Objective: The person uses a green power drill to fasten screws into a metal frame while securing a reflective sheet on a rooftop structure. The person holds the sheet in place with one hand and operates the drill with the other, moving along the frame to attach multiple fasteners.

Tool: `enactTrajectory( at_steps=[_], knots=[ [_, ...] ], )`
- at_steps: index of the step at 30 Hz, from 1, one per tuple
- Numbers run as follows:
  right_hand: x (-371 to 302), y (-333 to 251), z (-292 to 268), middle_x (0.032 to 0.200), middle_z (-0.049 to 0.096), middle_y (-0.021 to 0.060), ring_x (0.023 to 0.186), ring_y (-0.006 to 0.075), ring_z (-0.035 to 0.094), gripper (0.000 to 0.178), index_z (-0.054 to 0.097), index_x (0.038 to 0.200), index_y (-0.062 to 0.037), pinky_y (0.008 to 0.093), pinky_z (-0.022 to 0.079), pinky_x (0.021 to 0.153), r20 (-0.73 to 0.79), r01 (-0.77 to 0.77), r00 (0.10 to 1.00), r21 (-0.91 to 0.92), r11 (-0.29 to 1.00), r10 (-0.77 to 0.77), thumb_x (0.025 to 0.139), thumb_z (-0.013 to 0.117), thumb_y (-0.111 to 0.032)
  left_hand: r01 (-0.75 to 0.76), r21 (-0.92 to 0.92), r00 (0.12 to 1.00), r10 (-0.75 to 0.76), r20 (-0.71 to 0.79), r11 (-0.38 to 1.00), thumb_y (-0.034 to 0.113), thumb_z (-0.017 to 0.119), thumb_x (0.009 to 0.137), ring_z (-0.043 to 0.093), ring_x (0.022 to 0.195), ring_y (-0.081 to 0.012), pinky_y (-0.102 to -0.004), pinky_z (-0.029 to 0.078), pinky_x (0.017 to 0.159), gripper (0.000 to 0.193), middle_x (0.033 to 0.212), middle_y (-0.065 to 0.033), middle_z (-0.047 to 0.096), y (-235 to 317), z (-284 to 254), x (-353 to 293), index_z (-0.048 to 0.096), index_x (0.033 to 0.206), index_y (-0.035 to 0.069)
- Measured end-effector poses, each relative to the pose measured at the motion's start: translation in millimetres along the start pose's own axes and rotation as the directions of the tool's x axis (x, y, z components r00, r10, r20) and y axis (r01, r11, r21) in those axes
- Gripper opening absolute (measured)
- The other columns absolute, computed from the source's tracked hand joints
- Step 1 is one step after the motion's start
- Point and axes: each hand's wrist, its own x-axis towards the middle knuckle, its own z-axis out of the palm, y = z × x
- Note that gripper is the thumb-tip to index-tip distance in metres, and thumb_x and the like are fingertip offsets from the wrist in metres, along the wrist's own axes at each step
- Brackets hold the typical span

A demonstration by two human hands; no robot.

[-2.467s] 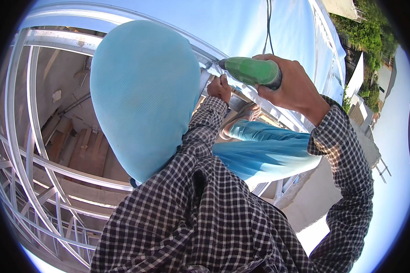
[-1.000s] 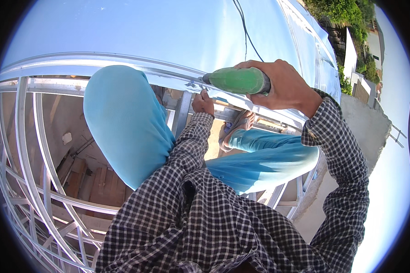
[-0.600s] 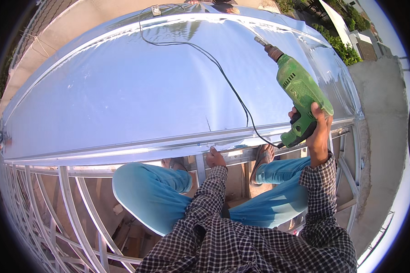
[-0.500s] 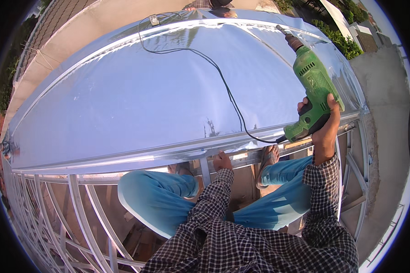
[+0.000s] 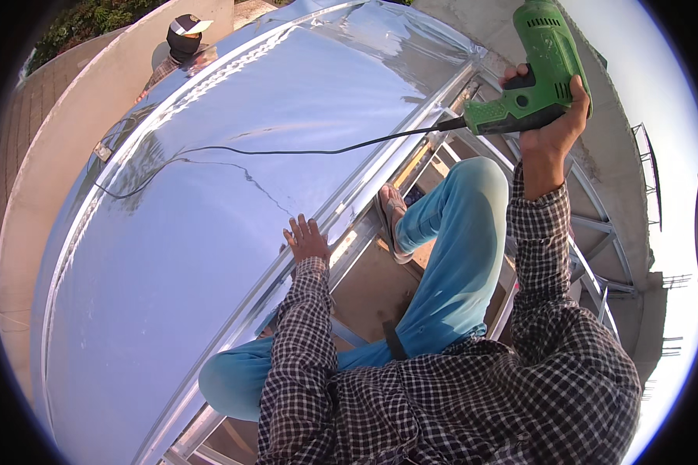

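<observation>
A green corded power drill (image 5: 551, 58) is held up at the upper right, its grip wrapped by my right hand (image 5: 554, 128). The drill's front end runs out past the top of the picture. From its handle a black cable (image 5: 318, 152) trails left across a shiny reflective foil sheet (image 5: 186, 271). My left hand (image 5: 308, 240) rests on the sheet's near edge with its fingers spread, by a metal rail (image 5: 372, 190). No tool or part shows in that hand.
Open metal framing (image 5: 597, 225) lies under and to the right of me, with gaps between its members. My sandaled foot (image 5: 393, 221) stands on it. Another person (image 5: 182, 50) is beyond the sheet at upper left, beside a concrete ledge (image 5: 54, 147). A concrete wall (image 5: 609, 124) runs along the right.
The view has turned to the right. My left hand has come from the metal frame up onto the foil sheet, its fingers now spread. The drill stays in my right hand, now higher in view.
</observation>
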Motion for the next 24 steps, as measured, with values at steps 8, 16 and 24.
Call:
enactTrajectory(
  at_steps=[8, 16, 24],
  knots=[
    [-8.8, -34.7, -56.6, 0.098, 0.062, 0.0215, 0.091, 0.0368, 0.063, 0.061, 0.052, 0.122, 0.0061, 0.0502, 0.052, 0.083, -0.086, -0.012, 0.996, -0.010, 1.000, 0.011, 0.093, 0.043, -0.047, -0.145, 0.031, 0.989, 0.145, 0.000, 0.989, 0.031, 0.068, 0.088, 0.039, 0.125, -0.0309, -0.0460, 0.032, 0.104, 0.048, 0.129, -0.0156, 0.043, 11.9, -30.3, 6.5, 0.048, 0.124, 0.007],
    [149.4, 78.6, -139.4, 0.085, 0.063, 0.0150, 0.071, 0.0308, 0.064, 0.061, 0.058, 0.114, 0.0033, 0.0480, 0.054, 0.068, -0.092, -0.398, 0.915, -0.061, 0.915, 0.392, 0.085, 0.058, -0.051, -0.198, -0.077, 0.974, 0.205, 0.094, 0.977, 0.038, 0.067, 0.087, 0.050, 0.113, -0.0301, -0.0447, 0.040, 0.098, 0.050, 0.114, -0.0142, 0.055, 54.7, -39.3, 1.9, 0.051, 0.118, 0.002],
    [130.2, 183.2, -240.4, 0.089, 0.062, 0.0182, 0.085, 0.0352, 0.064, 0.054, 0.054, 0.121, 0.0018, 0.0508, 0.053, 0.081, -0.363, -0.689, 0.652, 0.085, 0.720, 0.666, 0.092, 0.043, -0.043, -0.134, -0.090, 0.986, 0.141, 0.083, 0.987, 0.041, 0.067, 0.087, 0.053, 0.109, -0.0326, -0.0457, 0.043, 0.093, 0.052, 0.116, -0.0166, 0.056, 43.8, -47.1, -31.1, 0.052, 0.116, 0.000]
  ],
)
